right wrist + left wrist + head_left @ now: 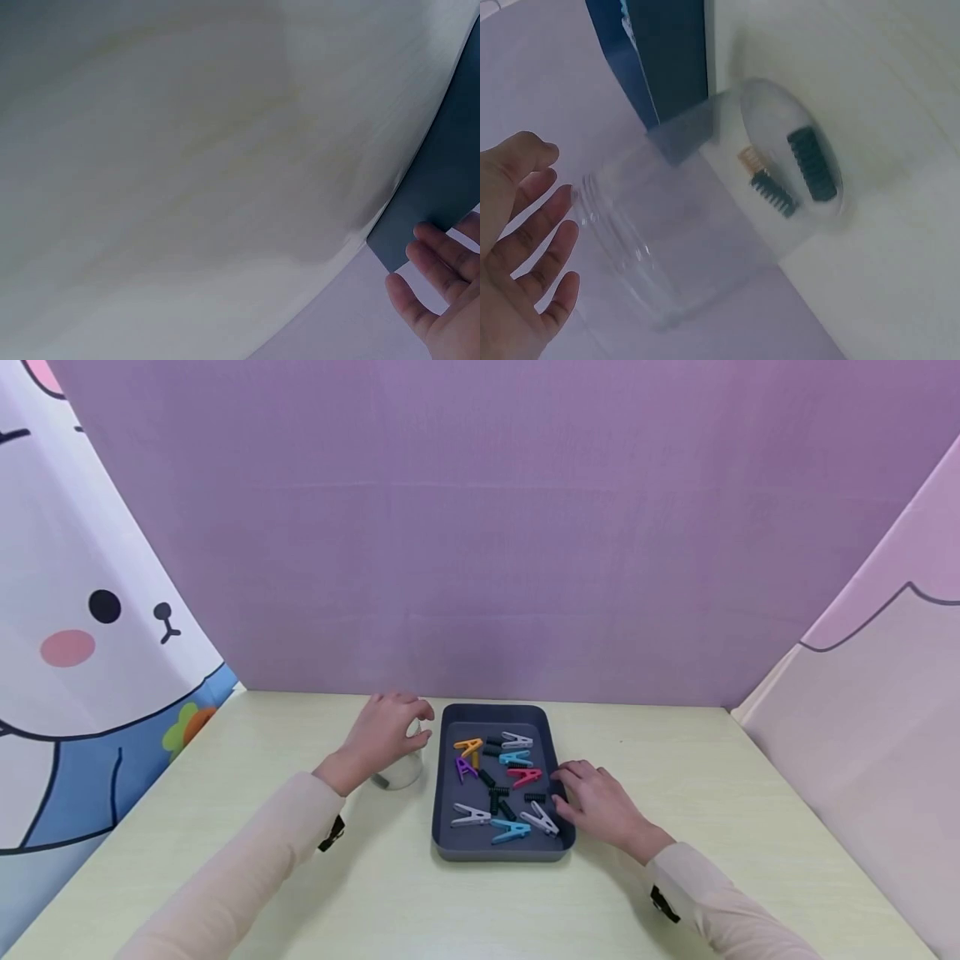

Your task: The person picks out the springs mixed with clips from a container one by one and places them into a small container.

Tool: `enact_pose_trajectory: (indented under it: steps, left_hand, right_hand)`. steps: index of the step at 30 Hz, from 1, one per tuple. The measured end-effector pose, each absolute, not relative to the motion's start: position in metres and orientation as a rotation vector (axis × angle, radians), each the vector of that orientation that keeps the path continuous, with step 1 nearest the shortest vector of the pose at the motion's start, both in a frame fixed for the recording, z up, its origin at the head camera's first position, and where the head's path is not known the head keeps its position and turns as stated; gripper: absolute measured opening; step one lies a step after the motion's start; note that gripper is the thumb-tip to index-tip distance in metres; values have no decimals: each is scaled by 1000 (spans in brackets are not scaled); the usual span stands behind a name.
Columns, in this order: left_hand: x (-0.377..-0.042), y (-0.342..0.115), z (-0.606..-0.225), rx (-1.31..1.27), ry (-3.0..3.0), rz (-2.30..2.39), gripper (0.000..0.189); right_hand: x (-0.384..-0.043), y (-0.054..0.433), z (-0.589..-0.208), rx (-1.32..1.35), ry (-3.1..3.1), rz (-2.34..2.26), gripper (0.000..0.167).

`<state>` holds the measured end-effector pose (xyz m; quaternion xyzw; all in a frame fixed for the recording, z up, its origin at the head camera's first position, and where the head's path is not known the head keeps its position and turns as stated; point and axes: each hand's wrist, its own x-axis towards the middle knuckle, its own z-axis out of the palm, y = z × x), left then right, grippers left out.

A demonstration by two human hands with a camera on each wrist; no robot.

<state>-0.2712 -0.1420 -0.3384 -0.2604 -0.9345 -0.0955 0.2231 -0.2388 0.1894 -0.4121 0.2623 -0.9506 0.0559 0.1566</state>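
My left hand (386, 731) is over the mouth of a clear jar (405, 770), its fingers loosely bent with nothing visible between them. In the left wrist view the jar (682, 232) holds a dark green ridged piece (811, 163), a smaller green one (774, 195) and a tan one (751, 160) at its bottom. A grey tray (498, 854) lies to the right of the jar. My right hand (600, 802) is at the tray's right edge, fingers relaxed, fingertips by the rim; in the right wrist view they appear to touch the tray wall (420, 202).
Inside the tray lie several clothespins, among them a purple one (465, 768), a red one (525, 775) and a blue one (512, 831), with several dark ridged pieces between them. A purple backdrop (480, 568) stands behind the pale table (675, 760).
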Motion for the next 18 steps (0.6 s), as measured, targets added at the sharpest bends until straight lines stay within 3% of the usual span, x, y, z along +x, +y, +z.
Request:
enact_pose_trajectory:
  steps: [18]
  left_hand:
    - [-263,-105,-363,-853,-2710,-99,24]
  right_hand:
    - [-239,190,-412,745,-2755,154,34]
